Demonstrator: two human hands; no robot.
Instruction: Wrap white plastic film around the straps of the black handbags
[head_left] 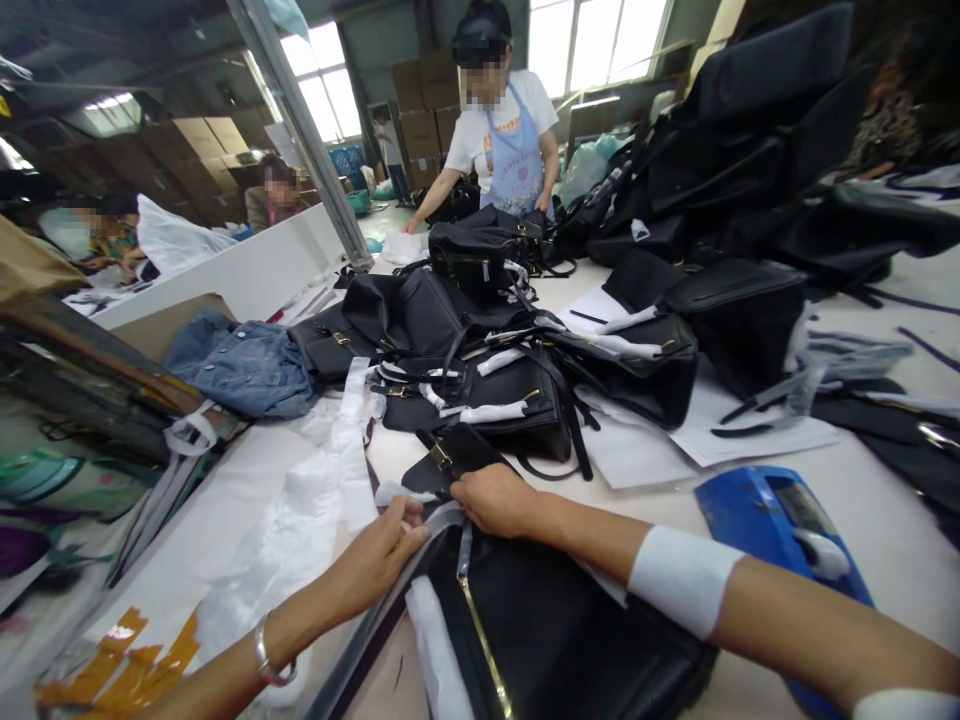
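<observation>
A black bag (570,620) with a gold zipper (486,650) lies on the table at the bottom centre, its flap (442,460) with a gold buckle pointing away from me. My right hand (491,500) is closed on the base of the flap. Just left of it, my left hand (386,550) has its fingers pinched at a strap (442,518) that looks wrapped in clear film. White wrapping (439,645) covers a strip along the bag's left side.
Several black bags (487,400) lie ahead. A blue tape dispenser (780,530) stands right, white film (277,540) and orange tape (127,665) left. Denim cloth (240,360) lies beyond. A person (510,140) in an apron stands across the table.
</observation>
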